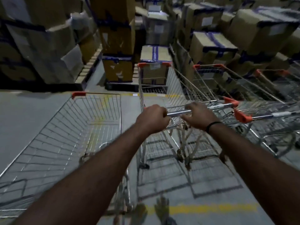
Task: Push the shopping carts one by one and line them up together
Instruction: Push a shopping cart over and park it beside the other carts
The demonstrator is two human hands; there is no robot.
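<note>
Grey warehouse floor [32, 111] among stacked cardboard boxes [116, 38]; left hand [151, 118] and right hand [198, 116] curl round the chrome handle [177, 113] of the silver wire shopping cart [178, 88], just beside the aligned right-hand carts [230, 82]; one loose cart [90, 120] remains, left.

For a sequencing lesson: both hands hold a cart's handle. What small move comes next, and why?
Probably let go of the handle: the left hand and right hand grip it, but the held cart's front looks level with the right cart's, and the left cart stands further back.
</note>
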